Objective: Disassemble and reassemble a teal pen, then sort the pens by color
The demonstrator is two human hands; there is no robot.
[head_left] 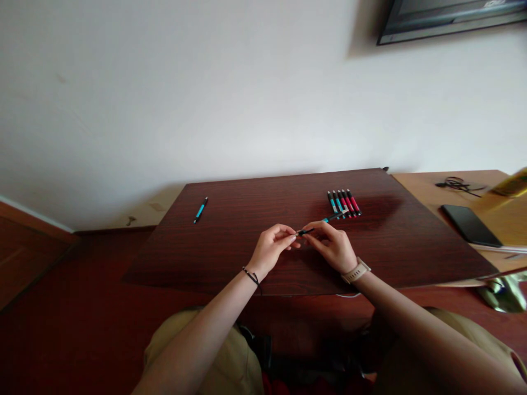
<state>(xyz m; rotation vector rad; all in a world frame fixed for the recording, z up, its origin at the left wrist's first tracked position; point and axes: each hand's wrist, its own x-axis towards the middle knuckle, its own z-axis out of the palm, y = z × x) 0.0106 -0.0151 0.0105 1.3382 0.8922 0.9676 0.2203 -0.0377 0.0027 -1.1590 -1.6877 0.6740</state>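
Over the dark wooden table point(255, 200), my left hand point(275, 246) and my right hand point(329, 241) meet fingertip to fingertip. Between them is a small, thin dark pen part point(302, 233), pinched by the fingers of both. From behind my right fingers a blue and black pen piece point(332, 216) sticks out toward the back right; its lower end is hidden. Just beyond it, several blue and pink pens point(343, 203) lie side by side in a row. One blue pen point(200, 210) lies alone on the left.
To the right stands a light wooden table point(415, 189) with a black phone point(470, 225), a dark coiled cable point(457, 185) and a yellow object point(510, 184). A wall rises behind the tables, with a screen point(457, 19) at the upper right.
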